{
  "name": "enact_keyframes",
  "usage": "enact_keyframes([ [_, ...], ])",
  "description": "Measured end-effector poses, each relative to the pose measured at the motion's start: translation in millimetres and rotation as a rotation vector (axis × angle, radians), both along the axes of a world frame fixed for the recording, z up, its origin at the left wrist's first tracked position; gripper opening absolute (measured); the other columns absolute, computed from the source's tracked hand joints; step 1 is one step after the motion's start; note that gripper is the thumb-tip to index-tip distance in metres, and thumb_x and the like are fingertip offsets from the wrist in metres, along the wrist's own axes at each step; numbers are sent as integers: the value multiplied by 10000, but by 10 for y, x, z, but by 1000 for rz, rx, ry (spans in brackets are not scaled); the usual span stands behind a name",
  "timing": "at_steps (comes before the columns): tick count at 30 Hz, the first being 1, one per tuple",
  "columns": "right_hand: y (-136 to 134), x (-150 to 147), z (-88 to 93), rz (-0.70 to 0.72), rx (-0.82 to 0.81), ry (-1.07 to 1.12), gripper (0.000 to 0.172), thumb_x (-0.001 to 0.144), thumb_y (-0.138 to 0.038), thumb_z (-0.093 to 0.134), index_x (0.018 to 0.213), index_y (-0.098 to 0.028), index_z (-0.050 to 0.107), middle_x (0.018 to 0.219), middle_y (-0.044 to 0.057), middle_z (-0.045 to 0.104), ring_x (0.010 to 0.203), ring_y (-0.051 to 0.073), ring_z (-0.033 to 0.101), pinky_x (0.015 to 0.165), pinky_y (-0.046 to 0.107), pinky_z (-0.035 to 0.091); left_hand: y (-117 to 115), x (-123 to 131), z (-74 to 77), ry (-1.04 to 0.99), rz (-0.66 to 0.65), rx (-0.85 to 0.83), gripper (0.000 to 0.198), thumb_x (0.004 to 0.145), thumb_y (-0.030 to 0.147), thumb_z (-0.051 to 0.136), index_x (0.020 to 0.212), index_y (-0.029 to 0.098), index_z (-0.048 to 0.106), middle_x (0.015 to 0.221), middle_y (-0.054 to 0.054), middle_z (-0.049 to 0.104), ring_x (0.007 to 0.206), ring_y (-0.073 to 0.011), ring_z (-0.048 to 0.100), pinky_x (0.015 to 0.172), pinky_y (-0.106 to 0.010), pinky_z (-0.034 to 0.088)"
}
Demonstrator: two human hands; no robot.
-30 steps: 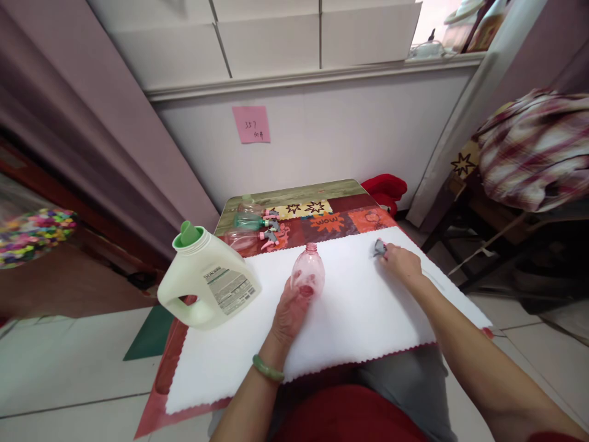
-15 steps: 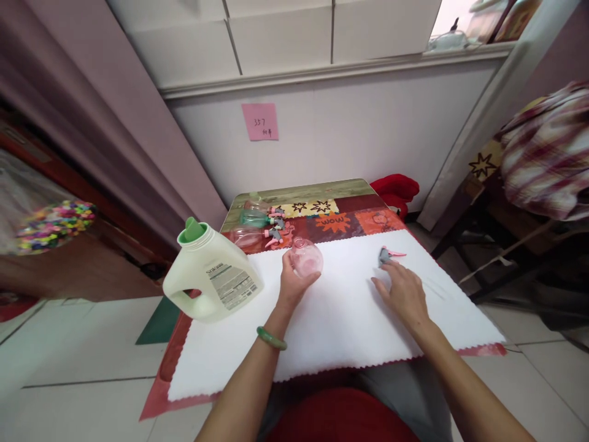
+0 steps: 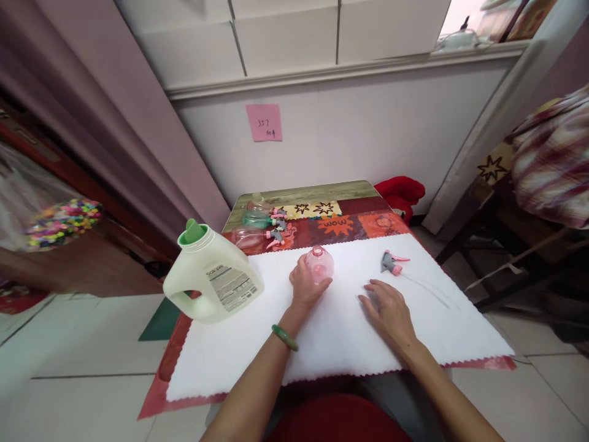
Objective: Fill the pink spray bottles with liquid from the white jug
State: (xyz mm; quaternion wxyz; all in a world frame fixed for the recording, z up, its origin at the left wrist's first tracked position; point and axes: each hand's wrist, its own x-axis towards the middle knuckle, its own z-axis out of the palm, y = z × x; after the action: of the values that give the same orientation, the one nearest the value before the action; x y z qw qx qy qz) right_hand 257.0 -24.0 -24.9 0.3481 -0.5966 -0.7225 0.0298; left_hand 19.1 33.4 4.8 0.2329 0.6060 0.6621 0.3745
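Observation:
My left hand (image 3: 307, 281) is wrapped round a clear pink spray bottle (image 3: 321, 264), which stands on the white mat with its mouth uncapped. A green bangle (image 3: 284, 337) circles my left wrist. To the right, my right hand (image 3: 387, 310) is empty, its fingers apart, low over the mat. Beyond its fingertips lies a grey and pink trigger spray head (image 3: 391, 263) with a thin clear tube pointing right. A large pale green jug (image 3: 211, 276) with a green spout in its open neck stands left of my left hand.
Several spray bottles, one a green bottle (image 3: 256, 218), lie at the table's back left. The white mat (image 3: 340, 337) covers the front of the table. A wall (image 3: 322, 141) rises behind it, and a plaid cloth (image 3: 552, 159) hangs at right.
My right hand has come away from the spray head and moved left, toward me. The pink bottle, in my left hand, has shifted slightly right and stands more upright.

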Motion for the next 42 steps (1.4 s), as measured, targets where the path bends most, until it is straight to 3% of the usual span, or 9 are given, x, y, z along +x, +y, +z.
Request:
enact_keyframes([
  [9, -16, -72, -134, 45, 43, -85, 352, 1016, -439, 511, 1112, -165, 709, 1221, 163, 735, 1148, 331, 680, 1025, 525, 517, 99, -14, -119, 27, 44, 9, 956, 677, 355, 850, 1486, 170, 376, 1406, -250, 584, 1355, -435, 515, 1175, -572, 221],
  [15, -43, -54, -160, 62, 123, -112, 409, 1040, -499, 466, 1134, -168, 687, 1192, 162, 740, 1108, 339, 694, 974, 544, 550, -70, -69, -133, -2, 26, 140, 1215, 530, 464, 947, 1533, 179, 324, 1512, -252, 512, 1419, -454, 469, 1174, -607, 324],
  [19, -82, -65, -52, 57, 286, -60, 411, 1016, -466, 567, 1279, -159, 637, 1222, 164, 734, 1126, 340, 695, 993, 547, 553, -551, -319, -33, -15, 84, 342, 758, 775, 422, 794, 1422, 204, 465, 1435, -178, 587, 1358, -331, 555, 1153, -515, 419],
  [22, -138, -157, 80, 117, 432, 19, 451, 966, -342, 682, 1379, -185, 588, 1276, 150, 720, 1178, 322, 689, 1031, 516, 550, -959, -700, 85, -38, 250, 480, 458, 863, 383, 715, 1255, 208, 557, 1244, -135, 649, 1226, -284, 620, 1120, -491, 449],
  [25, -200, -428, 216, 254, 401, 126, 462, 956, -334, 684, 1389, -213, 579, 1280, 154, 716, 1181, 324, 695, 1015, 522, 573, -1228, -1191, 199, -83, 483, 576, 361, 877, 353, 708, 1171, 205, 557, 1132, -103, 626, 1148, -262, 621, 1098, -481, 452],
  [31, -144, -1531, 474, 575, -3, 640, 549, 953, -422, 654, 1444, -226, 502, 1369, 177, 657, 1211, 316, 683, 981, 510, 606, -1356, -1989, 275, -272, 811, 621, 475, 827, 423, 733, 1164, 209, 476, 1134, -88, 588, 1082, -224, 634, 1043, -466, 496],
  [34, 21, -2128, 507, 609, -297, 934, 676, 936, -496, 663, 1502, -229, 407, 1411, 191, 611, 1200, 309, 682, 955, 490, 605, -1322, -2151, 256, -389, 863, 572, 524, 803, 440, 747, 1179, 205, 468, 1208, -122, 590, 1068, -220, 648, 997, -463, 527],
  [37, 185, -2553, 393, 551, -439, 1079, 766, 912, -580, 651, 1515, -196, 377, 1477, 230, 545, 1285, 340, 625, 1046, 537, 540, -1246, -2197, 244, -476, 857, 506, 579, 760, 427, 798, 1200, 193, 502, 1226, -142, 625, 1074, -228, 662, 985, -453, 530],
  [42, 247, -2756, 85, 548, -476, 1106, 775, 907, -642, 634, 1499, -193, 413, 1517, 218, 520, 1357, 342, 575, 1119, 541, 483, -1097, -2238, 261, -566, 775, 398, 584, 694, 473, 846, 1137, 164, 624, 1061, -108, 732, 936, -220, 698, 885, -378, 543],
])
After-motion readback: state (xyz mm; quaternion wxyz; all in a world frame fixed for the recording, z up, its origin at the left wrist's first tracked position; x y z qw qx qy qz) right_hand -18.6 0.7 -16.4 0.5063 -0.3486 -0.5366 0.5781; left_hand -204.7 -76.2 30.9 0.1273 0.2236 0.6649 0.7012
